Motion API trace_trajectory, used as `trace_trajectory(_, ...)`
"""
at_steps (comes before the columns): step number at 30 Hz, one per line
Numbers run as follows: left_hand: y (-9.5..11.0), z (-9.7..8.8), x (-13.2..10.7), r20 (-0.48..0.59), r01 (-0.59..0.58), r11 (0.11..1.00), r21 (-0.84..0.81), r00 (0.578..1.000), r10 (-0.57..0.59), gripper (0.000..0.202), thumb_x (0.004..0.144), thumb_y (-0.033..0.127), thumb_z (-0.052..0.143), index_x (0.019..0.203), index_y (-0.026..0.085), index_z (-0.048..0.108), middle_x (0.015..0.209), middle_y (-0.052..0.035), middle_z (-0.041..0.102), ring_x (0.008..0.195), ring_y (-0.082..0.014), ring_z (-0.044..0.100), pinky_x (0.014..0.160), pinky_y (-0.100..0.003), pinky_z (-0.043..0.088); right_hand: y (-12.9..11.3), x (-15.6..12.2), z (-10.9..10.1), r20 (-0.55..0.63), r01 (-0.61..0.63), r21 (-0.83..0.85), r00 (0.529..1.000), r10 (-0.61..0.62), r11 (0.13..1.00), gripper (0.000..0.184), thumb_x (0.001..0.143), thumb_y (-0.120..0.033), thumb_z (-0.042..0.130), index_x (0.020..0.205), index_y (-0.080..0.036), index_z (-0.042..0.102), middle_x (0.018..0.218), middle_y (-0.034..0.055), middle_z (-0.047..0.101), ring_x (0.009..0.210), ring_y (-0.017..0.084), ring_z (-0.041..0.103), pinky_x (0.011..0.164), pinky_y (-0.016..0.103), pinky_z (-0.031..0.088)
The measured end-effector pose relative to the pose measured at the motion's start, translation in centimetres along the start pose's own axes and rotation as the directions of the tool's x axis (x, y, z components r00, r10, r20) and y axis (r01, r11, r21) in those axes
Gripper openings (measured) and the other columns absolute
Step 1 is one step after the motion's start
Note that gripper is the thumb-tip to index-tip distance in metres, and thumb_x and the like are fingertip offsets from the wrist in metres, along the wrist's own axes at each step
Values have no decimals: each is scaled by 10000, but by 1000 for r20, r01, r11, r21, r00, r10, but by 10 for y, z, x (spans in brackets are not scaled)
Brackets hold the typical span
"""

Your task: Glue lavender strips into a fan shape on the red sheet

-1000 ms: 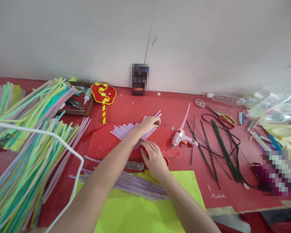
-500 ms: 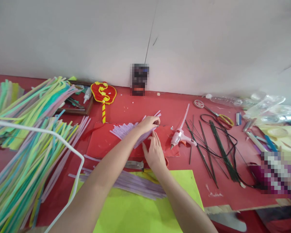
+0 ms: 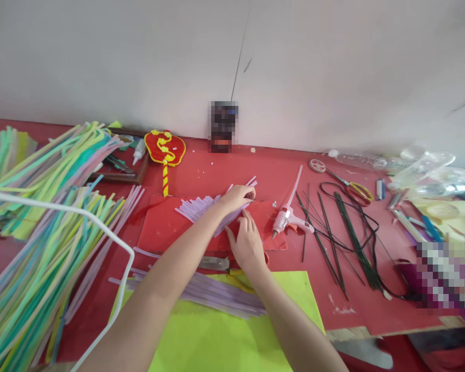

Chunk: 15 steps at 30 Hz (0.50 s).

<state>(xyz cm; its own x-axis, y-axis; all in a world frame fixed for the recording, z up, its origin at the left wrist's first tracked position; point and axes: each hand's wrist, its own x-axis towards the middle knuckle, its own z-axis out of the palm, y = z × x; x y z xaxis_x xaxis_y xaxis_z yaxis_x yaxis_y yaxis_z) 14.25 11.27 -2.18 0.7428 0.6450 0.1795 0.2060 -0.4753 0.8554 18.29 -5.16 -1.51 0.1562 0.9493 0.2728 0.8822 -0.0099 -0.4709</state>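
Observation:
A fan of short lilac strips (image 3: 196, 207) lies on a red sheet (image 3: 160, 227) in the middle of the red table. My left hand (image 3: 238, 197) reaches across it, fingers pinched on the strips at the fan's right end. Just below, my right hand (image 3: 248, 243) lies on the red sheet with its fingers stretched toward the fan's lower edge, holding nothing. A bundle of long lilac strips (image 3: 217, 295) rests under my forearms on a yellow-green sheet (image 3: 220, 341).
A pink glue gun (image 3: 289, 218) lies right of my hands, then dark green wires (image 3: 335, 243) and yellow-handled scissors (image 3: 358, 190). Piles of pastel strips (image 3: 42, 232) and a white wire fill the left. A red and yellow ornament (image 3: 165, 150) sits near the wall.
My right hand slid up from the sheet's lower edge to the fan and stretched its fingers out. My left hand stayed on the strips.

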Motion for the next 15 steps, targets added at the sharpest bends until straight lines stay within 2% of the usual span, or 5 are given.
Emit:
trace_trajectory(8,-2,0,1,7,-1,1000,-6,1000,1,125,726,40,603,764,157,578,745,5,638,718,-116,584,717,-244,451,-1,2,5,-27,21,-61,999,-22,998,301,917,-355,461,1094,-121,527,1324,245,519,1287,318,452,1006,534,426)
trace_trajectory(15,-1,1,0,0,-13,1000,-1,1000,13,121,729,46,598,769,159,582,750,4,647,718,-115,586,723,-245,454,-4,4,3,9,28,-146,1000,-27,989,291,900,-344,504,1047,-95,546,1305,270,528,1252,341,485,998,518,436)
